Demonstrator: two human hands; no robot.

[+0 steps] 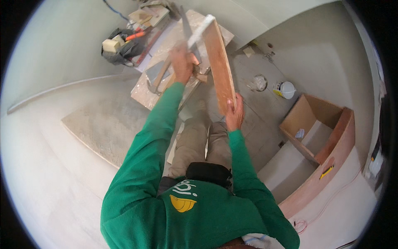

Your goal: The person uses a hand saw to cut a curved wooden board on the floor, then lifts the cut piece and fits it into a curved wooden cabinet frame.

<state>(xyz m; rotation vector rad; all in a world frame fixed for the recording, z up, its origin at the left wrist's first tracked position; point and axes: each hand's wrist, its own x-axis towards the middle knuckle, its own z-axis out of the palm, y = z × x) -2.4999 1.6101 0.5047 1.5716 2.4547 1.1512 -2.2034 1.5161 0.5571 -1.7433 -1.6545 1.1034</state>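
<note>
1. Taking the person's waist as the clock's centre, with 12 straight ahead, I see a long wooden panel (219,68) towards 12, tilted up beside the near edge of a spotted work board (141,93).
2. The right hand (235,112), at 1 o'clock, has its fingers closed around the panel's near end.
3. The left hand (181,64), at 12, is over the work board, left of the panel. It's blurred; I cannot tell whether its fingers are wide or narrow, or what they hold.
4. A hammer (154,88) lies just beside that hand, between 11 and 12.
5. At 11 there's a dark bag (129,50) with tools and pale blocks.
6. A white bucket (285,89) sits on the floor between 1 and 2.
7. An open brown box (309,114) stands at 2; a yellow-handled tool (326,172) lies nearer 3.
</note>
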